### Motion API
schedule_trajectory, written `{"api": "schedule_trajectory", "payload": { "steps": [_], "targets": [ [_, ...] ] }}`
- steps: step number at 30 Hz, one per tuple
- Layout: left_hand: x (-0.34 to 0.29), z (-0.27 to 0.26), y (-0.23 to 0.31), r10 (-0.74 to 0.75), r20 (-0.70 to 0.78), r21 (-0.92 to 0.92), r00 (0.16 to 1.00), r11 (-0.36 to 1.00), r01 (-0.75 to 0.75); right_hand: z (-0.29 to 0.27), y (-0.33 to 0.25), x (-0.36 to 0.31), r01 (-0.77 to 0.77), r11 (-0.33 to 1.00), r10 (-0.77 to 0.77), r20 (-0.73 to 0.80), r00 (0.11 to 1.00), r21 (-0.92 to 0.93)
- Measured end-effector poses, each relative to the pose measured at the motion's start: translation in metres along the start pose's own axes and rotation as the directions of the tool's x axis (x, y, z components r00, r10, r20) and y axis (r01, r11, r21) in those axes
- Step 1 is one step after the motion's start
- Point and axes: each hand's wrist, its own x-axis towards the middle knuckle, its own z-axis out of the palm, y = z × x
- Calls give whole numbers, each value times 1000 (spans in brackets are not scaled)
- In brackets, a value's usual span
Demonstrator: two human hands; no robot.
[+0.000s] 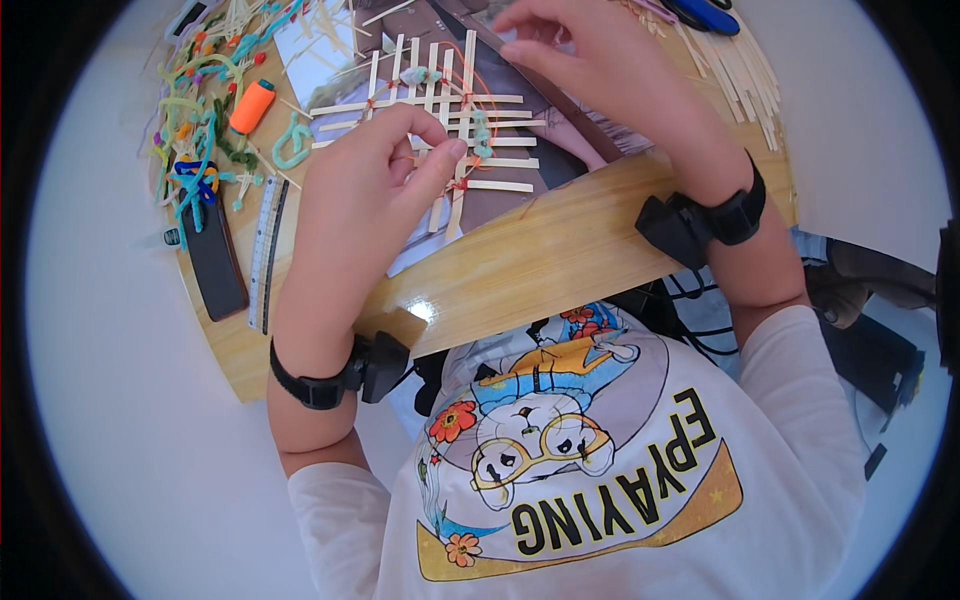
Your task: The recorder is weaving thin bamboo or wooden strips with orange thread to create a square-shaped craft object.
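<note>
A lattice of pale flat wooden strips (515, 142) lies on printed sheets, bound at crossings with red-orange thread (461, 184). Twisted pale green and white fuzzy pieces (482, 135) sit along its right side and top. My left hand (375, 180) rests over the lattice's left part, with thumb and index tips brought together; what lies between them is hidden. Beyond the lattice's upper right, my right hand (560, 40) is raised, its thumb and index finger curved and apart, with nothing visible between them. A loop of orange thread (491, 85) curves along the lattice's right side.
At the left lie an orange thread spool (252, 107), tangled coloured pipe cleaners (200, 130), a clear ruler (265, 250) and a dark oblong case (213, 255). Loose wooden sticks (735, 80) and blue-handled scissors (708, 15) lie at the far right. The wooden table edge (520, 260) curves nearby.
</note>
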Motion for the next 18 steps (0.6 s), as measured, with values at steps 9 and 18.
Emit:
{"api": "schedule_trajectory", "payload": {
  "steps": [9,18],
  "targets": [
    [3,10,0,49,73,149,996,987,-59,5,-13,56,-19,989,63,310,949,-144],
    [2,10,-2,89,80,155,993,983,-101,7,-14,72,-20,968,148,504,851,-251]
  ]
}}
